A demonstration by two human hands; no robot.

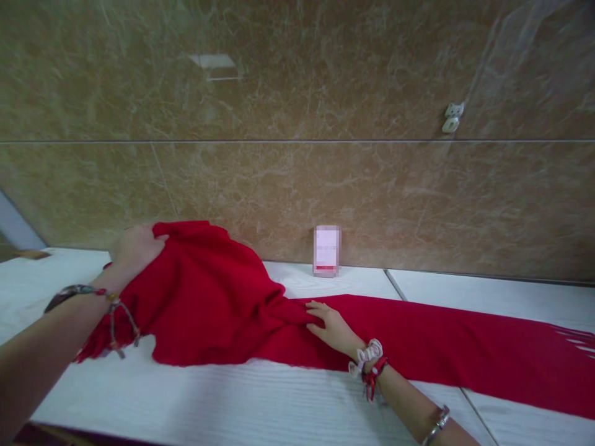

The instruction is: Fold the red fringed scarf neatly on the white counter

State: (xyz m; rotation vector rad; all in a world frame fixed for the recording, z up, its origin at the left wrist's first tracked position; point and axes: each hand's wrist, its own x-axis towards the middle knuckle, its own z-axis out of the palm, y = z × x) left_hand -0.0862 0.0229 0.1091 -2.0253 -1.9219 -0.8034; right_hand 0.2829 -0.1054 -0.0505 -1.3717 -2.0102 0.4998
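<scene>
A long red scarf point(427, 334) with fringed ends stretches across the white tabletop. Its left part is lifted and bunched, while the right part lies mostly flat. My left hand point(137, 251) is closed on the upper left edge of the cloth, raised close to the wall; some of its fingers are hidden. Near the middle of the scarf, my right hand point(335, 327) holds a gathered fold between thumb and fingers, low against the table. Folds run from this spot toward the raised part. Bracelets circle both wrists.
A phone point(326, 251) with a lit, blurred screen leans upright against the brown marbled wall point(297, 186) behind the scarf. The white table point(223, 396) has seams on its right side. A small white cat-shaped fixture point(452, 118) is on the wall. A brown object point(31, 254) lies far left.
</scene>
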